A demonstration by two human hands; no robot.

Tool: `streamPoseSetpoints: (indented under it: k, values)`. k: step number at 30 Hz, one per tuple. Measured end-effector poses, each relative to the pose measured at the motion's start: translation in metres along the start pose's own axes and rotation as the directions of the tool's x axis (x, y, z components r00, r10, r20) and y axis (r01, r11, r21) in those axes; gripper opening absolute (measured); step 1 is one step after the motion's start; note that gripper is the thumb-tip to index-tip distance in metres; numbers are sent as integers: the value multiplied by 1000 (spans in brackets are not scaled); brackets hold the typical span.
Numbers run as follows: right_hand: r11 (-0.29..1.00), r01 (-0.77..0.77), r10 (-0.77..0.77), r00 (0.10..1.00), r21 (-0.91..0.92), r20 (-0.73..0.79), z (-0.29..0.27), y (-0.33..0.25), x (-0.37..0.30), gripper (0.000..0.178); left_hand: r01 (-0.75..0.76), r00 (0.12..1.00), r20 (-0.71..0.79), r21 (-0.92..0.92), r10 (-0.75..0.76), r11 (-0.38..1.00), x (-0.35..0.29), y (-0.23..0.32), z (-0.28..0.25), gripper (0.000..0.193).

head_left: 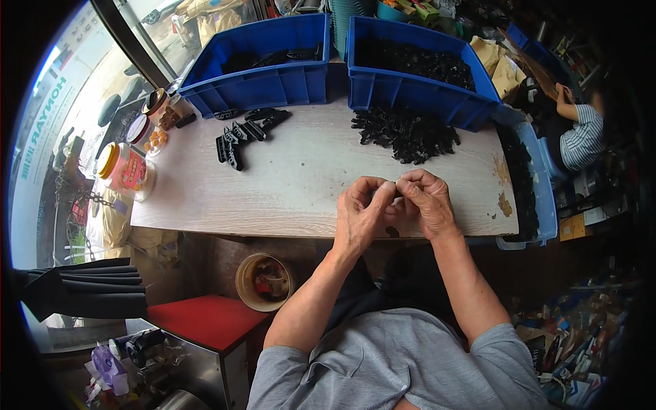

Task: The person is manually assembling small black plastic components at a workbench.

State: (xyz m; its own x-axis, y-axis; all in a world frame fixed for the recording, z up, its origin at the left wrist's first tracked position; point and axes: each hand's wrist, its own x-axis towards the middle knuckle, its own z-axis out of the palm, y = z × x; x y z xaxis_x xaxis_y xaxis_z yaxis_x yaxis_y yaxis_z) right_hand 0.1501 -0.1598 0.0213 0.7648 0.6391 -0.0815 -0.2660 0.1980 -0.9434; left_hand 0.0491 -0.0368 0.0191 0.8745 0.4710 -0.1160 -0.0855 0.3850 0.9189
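Note:
My left hand and my right hand meet over the table's near edge, thumbs and forefingers pinched together. Between the fingertips a small dark piece just shows; its kind cannot be made out. Just beyond my right hand lies a heap of small black parts, possibly plastic. Farther left, several longer black pieces with pale markings are scattered in a loose group.
Two blue bins, the left bin and the right bin, stand at the table's back with black parts inside. Jars line the left edge. A bucket stands below; a pale blue tub sits right. Another person sits beyond.

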Motion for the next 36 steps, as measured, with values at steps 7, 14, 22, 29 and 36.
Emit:
streamPoseSetpoints:
  k: [7, 14, 22, 29, 36]
  values:
    - [989, -56, 55, 998, -134, -16, 8, -13, -2, 22, 13, 999, -50, -96, -18, 995, -2, 1, 0, 13]
    - [945, -111, 136, 989, -306, 61, 16, -16, -3, 34, -48, 993, -111, -165, 30, 985, -6, 1, -3, 7]
    - [976, -5, 3, 1000, -216, -10, 9, -3, -4, 34, -4, 999, -42, -140, -2, 990, -3, 5, 2, 7]
    - [997, -61, 68, 987, 53, -145, -2, -18, -12, 30, -395, 800, -35, 722, 599, 568, 52, 1, -22, 19]
    - [999, 2, -23, 842, -39, -539, -68, -54, 1, 32, -333, 757, 224, 940, 615, 68, 102, 2, -25, 16]
